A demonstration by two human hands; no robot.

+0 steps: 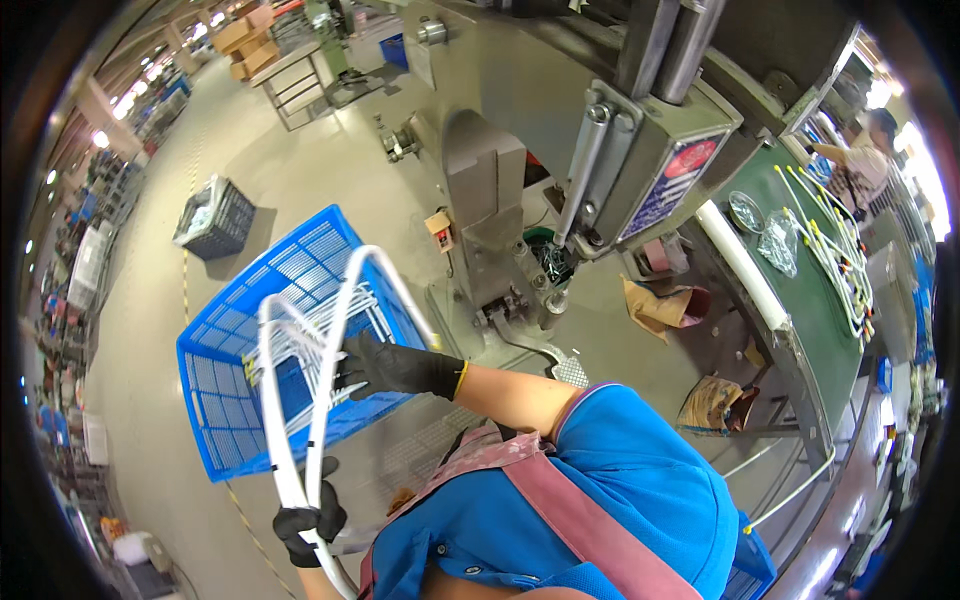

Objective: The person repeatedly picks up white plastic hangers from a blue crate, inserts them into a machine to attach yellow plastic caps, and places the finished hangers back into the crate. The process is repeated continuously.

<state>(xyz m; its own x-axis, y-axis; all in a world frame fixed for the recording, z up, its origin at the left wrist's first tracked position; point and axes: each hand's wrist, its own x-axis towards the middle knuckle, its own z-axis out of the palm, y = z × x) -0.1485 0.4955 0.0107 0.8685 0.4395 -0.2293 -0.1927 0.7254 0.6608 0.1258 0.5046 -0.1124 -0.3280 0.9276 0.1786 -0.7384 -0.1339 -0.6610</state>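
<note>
Floor (130,350) left of the blue basket (222,435) leaves passing room, while white tubes (322,410) obstruct its opening and a grey machine (485,180) its right

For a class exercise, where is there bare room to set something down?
Floor between the dark crate and grey machine is bare; so is the green table's near end, beside the white roll. White tubes crowd the blue basket.

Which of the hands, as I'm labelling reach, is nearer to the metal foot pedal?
Right. The right hand is left of the metal foot pedal, roughly level with it in the picture; the left hand, gripping white tubing, is farther off, toward the lower left.
</note>
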